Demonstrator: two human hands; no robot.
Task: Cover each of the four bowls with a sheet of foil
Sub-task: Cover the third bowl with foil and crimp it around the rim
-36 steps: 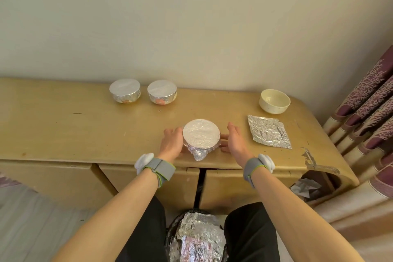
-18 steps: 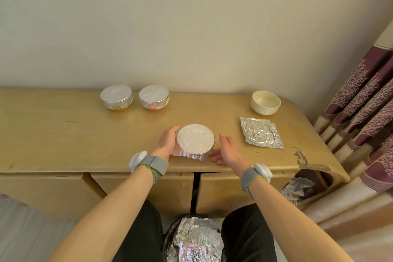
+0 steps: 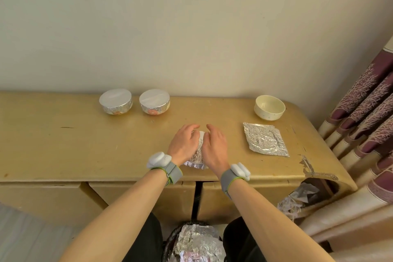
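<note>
Near the front edge of the wooden cabinet top, my left hand (image 3: 183, 144) and my right hand (image 3: 214, 147) cup a foil-wrapped bowl (image 3: 198, 152) from both sides, fingers curled over its top. Only a strip of its crinkled foil shows between them. Two other foil-covered bowls (image 3: 115, 101) (image 3: 154, 101) stand side by side at the back left. An uncovered cream bowl (image 3: 269, 114) stands at the back right. In front of it a flat, creased foil sheet (image 3: 264, 141) lies on the top.
The cabinet top (image 3: 63, 144) has a chipped right front corner (image 3: 308, 168). Crumpled foil (image 3: 297, 198) sits in an opening below it. A bin with used foil (image 3: 196, 242) stands between my legs. A curtain (image 3: 365, 112) hangs at the right.
Both hands have moved from the sides of the wrapped bowl to over its top, hiding most of it. The view has tilted up slightly.
</note>
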